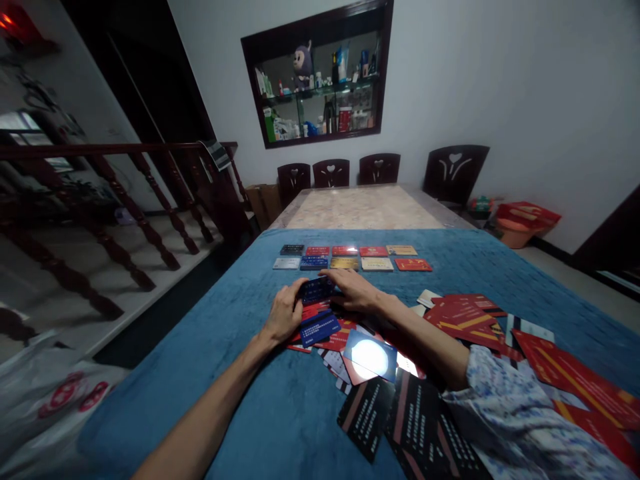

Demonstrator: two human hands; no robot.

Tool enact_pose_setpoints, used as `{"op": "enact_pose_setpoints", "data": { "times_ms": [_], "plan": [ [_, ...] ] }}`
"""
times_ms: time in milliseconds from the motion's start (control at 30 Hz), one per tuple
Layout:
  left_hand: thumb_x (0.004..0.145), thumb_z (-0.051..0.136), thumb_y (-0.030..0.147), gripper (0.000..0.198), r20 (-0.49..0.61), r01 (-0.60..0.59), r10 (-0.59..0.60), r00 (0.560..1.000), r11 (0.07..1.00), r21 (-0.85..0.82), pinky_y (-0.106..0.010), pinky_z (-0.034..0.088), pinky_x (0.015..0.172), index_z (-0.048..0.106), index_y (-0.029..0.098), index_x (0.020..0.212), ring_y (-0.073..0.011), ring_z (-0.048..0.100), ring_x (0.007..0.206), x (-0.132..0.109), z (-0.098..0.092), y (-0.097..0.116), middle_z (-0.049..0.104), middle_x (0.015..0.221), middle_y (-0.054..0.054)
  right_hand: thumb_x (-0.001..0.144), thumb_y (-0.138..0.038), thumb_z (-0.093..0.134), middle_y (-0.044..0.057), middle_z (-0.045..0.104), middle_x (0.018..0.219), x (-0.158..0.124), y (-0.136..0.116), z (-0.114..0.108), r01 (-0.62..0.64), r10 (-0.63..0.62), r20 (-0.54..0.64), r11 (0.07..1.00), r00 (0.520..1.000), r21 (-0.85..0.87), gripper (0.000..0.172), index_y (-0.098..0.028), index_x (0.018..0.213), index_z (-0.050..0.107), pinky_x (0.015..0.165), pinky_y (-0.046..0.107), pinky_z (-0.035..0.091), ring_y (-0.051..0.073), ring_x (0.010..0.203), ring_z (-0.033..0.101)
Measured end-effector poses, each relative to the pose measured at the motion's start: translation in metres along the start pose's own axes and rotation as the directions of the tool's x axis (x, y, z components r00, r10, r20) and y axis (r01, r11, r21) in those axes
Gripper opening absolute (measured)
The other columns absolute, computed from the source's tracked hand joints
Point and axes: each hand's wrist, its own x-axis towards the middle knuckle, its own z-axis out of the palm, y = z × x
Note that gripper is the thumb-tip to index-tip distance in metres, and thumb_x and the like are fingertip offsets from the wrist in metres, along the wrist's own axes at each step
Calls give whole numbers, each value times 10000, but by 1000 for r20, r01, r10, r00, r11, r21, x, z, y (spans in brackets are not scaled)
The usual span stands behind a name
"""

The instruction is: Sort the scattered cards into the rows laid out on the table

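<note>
Between my left hand [286, 309] and my right hand [354, 289] a dark blue card [317, 289] is held tilted up, its white print facing me. Each hand grips one end of it; whether more cards sit behind it I cannot tell. Just below lies a loose heap of cards, with a blue card [320, 327], a shiny blue-and-white card [371, 355] and black cards [367, 413] on it. Beyond my hands stand two rows of neat card stacks, among them a gold stack [345, 263], a silver stack [286, 264] and a red stack [413, 265].
More red cards [465, 319] spread to the right of my right forearm. A blue cloth [210, 373] covers the near part of the table [360, 208]. Dark chairs [380, 168] stand at the far end. A plastic bag [55, 393] is at the lower left, near a wooden railing [100, 148].
</note>
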Motion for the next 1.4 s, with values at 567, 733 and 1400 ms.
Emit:
{"op": "enact_pose_setpoints", "data": {
  "times_ms": [567, 733, 1400],
  "plan": [
    [828, 557, 161, 631, 77, 13, -19, 997, 997, 75, -452, 447, 972, 417, 163, 1442, -260, 543, 1067, 2, 0, -4, 621, 1172, -111, 829, -328, 683, 136, 588, 1155, 0, -4, -8, 36, -33, 30, 991, 999, -127, 582, -174, 1354, 486, 864, 373, 389, 276, 1092, 522],
    [852, 571, 168, 635, 88, 24, -33, 996, 995, 97, -470, 427, 1004, 388, 188, 1459, -276, 528, 1132, 2, 1, -7, 599, 1222, -116, 837, -368, 674, 144, 574, 1171, 0, -2, -8, 39, -35, 27, 985, 999, -166, 596, -173, 1366, 481, 842, 376, 392, 282, 1097, 508],
    [848, 598, 142, 549, 239, -1, -75, 968, 954, 301, -491, 361, 1002, 456, 203, 1375, -302, 446, 1215, 21, -13, 3, 487, 1315, -131, 855, -465, 626, 154, 543, 1207, 1, -9, -15, -20, 44, 88, 967, 995, -254, 544, -171, 1306, 548, 856, 400, 390, 302, 1134, 458]
  ]
}}
